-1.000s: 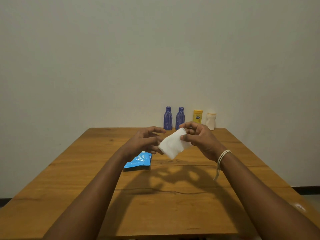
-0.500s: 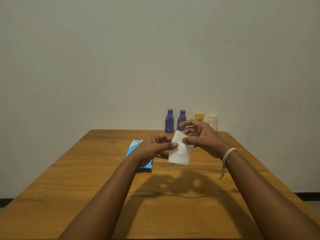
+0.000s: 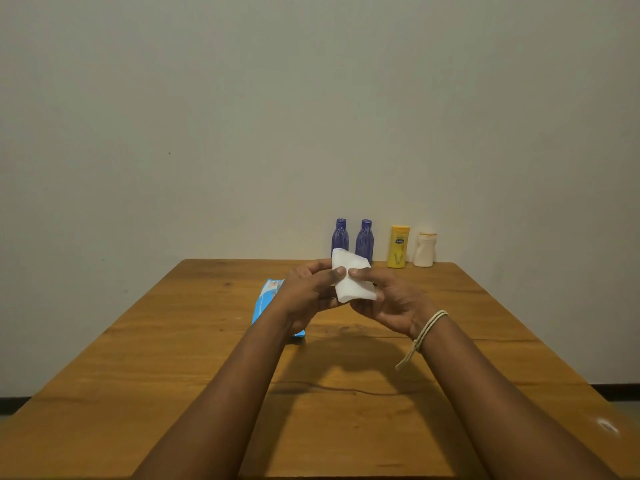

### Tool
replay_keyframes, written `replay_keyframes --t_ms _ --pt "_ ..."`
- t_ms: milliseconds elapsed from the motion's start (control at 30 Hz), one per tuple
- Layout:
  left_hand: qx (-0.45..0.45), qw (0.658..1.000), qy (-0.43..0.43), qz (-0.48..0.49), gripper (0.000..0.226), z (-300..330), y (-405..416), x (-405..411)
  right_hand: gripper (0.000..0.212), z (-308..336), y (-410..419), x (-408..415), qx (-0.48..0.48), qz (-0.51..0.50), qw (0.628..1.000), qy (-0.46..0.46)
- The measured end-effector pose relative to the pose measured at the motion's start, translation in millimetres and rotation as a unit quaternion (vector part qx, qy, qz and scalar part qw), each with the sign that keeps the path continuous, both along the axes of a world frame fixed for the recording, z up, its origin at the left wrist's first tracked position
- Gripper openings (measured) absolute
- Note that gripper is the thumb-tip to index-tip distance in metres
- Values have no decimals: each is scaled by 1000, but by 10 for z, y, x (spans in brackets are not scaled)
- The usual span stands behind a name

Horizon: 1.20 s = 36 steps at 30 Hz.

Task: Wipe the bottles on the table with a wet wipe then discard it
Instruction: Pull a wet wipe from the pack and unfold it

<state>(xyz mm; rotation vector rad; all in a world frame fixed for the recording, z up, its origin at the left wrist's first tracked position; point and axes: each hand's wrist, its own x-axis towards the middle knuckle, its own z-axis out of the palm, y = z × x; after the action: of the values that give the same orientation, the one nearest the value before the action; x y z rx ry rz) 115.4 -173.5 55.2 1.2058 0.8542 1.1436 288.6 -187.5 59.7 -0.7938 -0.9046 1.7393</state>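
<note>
Two hands meet above the middle of a wooden counter (image 3: pixel 173 358), pinching a folded white wet wipe (image 3: pixel 351 277) between them. The left hand (image 3: pixel 308 292) grips the wipe's left edge with its thumb pressed on the front, and the right hand (image 3: pixel 388 296) grips the right edge the same way, its thumb tip nearly touching the left one. The wipe stands raised off the counter, its upper corner overlapping the view of the bottles behind it.

Four bottles stand upright in a row at the far edge of the counter, close to a plain pale wall (image 3: pixel 242 116): a purple bottle (image 3: pixel 340 237), a second purple bottle (image 3: pixel 364 240) just beside it, a yellow bottle (image 3: pixel 398 247) further right, and a white bottle (image 3: pixel 424 249) at the end of the row. All four stand apart from the hands.

A blue wipes packet (image 3: pixel 266 299) lies flat on the counter, partly hidden behind the left wrist. A pale cord bracelet (image 3: pixel 427 329) circles the right wrist, with a loose end hanging down. The forearms cast a dark shadow on the wood.
</note>
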Motion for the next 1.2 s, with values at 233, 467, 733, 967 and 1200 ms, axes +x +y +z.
replay_keyframes --t_ms 233,467,733,967,1200 --pt "26 999 26 15 30 61 45 -71 25 27 21 80 99 -60 989 -95" --pt "44 998 40 -3 16 112 57 -98 23 58 33 146 153 -59 980 -114" --pt "52 996 68 22 19 153 62 -48 24 -40 48 184 229 -103 953 -170" --pt "76 992 99 12 18 8 165 -9 15 -136 182 229 188 -129 964 -140" --pt "90 989 110 40 25 -173 442 97 35 -272 444 244 114 -152 978 -80"
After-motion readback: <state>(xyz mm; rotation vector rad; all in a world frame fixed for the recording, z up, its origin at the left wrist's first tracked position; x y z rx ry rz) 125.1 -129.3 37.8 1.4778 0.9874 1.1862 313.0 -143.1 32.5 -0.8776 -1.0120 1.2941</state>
